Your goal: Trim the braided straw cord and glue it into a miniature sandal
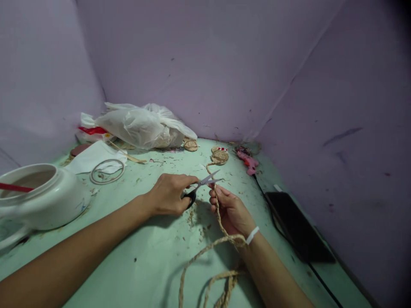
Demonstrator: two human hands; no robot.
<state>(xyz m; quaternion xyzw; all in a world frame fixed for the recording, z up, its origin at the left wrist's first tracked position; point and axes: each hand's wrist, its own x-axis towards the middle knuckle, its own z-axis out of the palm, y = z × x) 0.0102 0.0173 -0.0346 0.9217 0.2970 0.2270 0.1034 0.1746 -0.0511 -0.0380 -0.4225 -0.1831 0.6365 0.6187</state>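
My left hand (170,194) grips a pair of scissors (195,188) by the black handles. The blades are spread, with their tips beside a tan braided cord (218,209). Pinching that cord just below the blades is my right hand (231,209). From my fingers the cord runs up to a coiled woven piece (220,156) with red and white trim. Its long loose end loops down over my right wrist and piles up at the bottom edge. Another woven piece (190,144) lies farther back, beside the plastic bag.
A white pot (64,201) with a red stick stands at left. Behind lie a white plastic bag (144,126), a paper sheet (88,157) and a ring (107,183). At right are a pink glue gun (248,162), its black cord and a dark phone (298,226). Purple walls enclose the green surface.
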